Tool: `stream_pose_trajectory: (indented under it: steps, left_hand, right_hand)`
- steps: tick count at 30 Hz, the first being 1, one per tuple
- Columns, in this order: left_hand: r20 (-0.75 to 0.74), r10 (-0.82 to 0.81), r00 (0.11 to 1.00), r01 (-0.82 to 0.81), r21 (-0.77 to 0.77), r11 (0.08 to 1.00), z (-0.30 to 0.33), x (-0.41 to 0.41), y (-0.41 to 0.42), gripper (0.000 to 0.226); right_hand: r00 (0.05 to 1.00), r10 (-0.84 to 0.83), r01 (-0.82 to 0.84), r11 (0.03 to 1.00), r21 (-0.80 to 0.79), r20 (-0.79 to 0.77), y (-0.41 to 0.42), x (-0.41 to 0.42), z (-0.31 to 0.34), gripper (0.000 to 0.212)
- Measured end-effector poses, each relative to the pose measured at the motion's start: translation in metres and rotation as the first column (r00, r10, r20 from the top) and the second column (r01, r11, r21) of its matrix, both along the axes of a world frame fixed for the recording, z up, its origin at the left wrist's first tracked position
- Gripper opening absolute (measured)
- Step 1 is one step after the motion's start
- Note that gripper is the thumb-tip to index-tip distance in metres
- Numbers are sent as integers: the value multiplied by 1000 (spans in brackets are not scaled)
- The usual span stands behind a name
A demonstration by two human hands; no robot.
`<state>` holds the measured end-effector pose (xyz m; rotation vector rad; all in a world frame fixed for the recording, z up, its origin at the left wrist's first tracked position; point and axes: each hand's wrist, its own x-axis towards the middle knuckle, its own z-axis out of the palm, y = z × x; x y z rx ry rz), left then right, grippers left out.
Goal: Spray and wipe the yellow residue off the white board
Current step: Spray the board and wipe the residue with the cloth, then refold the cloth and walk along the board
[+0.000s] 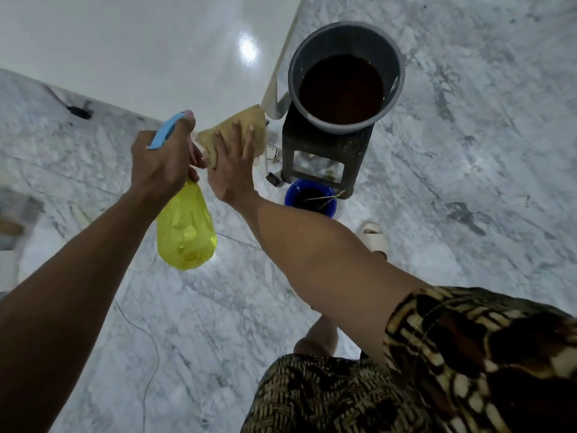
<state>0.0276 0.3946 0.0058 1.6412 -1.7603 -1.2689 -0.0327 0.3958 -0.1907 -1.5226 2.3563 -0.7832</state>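
The glossy white board (140, 48) fills the upper left, its lower corner near the centre. My left hand (162, 160) grips the neck of a yellow spray bottle (185, 232) with a blue trigger head (167, 129), held just below the board's edge. My right hand (232, 164) presses a tan cloth (240, 125) flat against the board's lower corner, fingers straight and spread. No yellow residue shows on the visible board surface.
A grey bucket (345, 39) of dark liquid stands on a dark plastic stool (324, 151) right of the board. A blue bowl (312, 198) sits on the marble floor (468, 151) beneath it. A thin cable (150, 348) runs across the floor. My sandalled foot (374, 237) is nearby.
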Motion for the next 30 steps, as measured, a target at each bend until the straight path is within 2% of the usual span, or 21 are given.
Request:
stream_pose_trajectory:
  steps: [3,4,5,6,7,8,9,10,12,13,15,16,19,25,26,28,29,30]
  left_hand:
    - [-10,39,999,-38,7,999,7,5,4,58]
    - [-11,51,999,-51,4,999,10,6,7,59]
    - [-10,63,998,-63,-4,998,14,7,11,61]
    - [-11,69,998,-70,-12,998,18,7,16,62]
    - [-4,70,998,-70,-19,997,24,5,22,62]
    - [5,70,998,-69,-23,997,32,2,30,61]
    - [10,67,998,-67,-23,998,40,-2,37,59]
    - [5,68,998,-68,-20,997,47,-7,42,57]
    - [-10,68,998,-68,-12,998,60,-18,55,58]
    - [-8,67,998,-67,-13,998,64,-24,61,61]
    - [-13,52,999,-52,-6,999,68,-39,67,67]
    - [-28,55,998,-54,13,998,72,-54,72,67]
    - [-60,38,997,-36,30,999,78,-113,84,68]
    - [-132,48,990,-40,62,997,71,-268,106,59]
    - [-163,29,986,-17,75,997,66,-297,108,51]
    - [-212,-48,976,66,78,995,62,-351,111,15]
    - [-215,-68,974,87,83,993,64,-377,113,10]
    - [-207,-80,975,98,78,992,65,-404,113,16]
  right_hand:
    - [999,-29,38,970,-242,44,29,21,4,48]
    - [994,-18,47,961,-271,111,37,29,5,46]
    - [977,3,48,971,-235,213,46,39,9,45]
    - [907,23,36,991,-131,421,56,43,23,45]
    - [748,-22,48,999,-22,663,65,46,38,44]
    - [482,-145,87,989,118,864,73,44,58,42]
    - [224,-279,71,960,270,934,81,38,74,42]
    - [14,-375,48,926,374,927,89,29,87,41]
    - [-145,-414,-18,909,416,899,110,2,101,38]
    - [-265,-388,-9,917,400,883,120,-19,108,34]
    - [-428,-268,78,940,331,863,135,-57,124,27]
    - [-364,-259,112,942,318,895,142,-88,135,28]
    - [-288,-238,144,947,288,928,163,-185,160,37]
    - [-237,-184,174,958,228,954,207,-389,191,49]
    - [-225,-189,195,952,234,956,212,-425,192,53]
    - [-204,-178,254,940,228,963,223,-492,201,60]
    - [-209,-164,276,936,219,964,225,-522,207,61]
    - [-214,-140,288,937,200,967,225,-554,211,62]
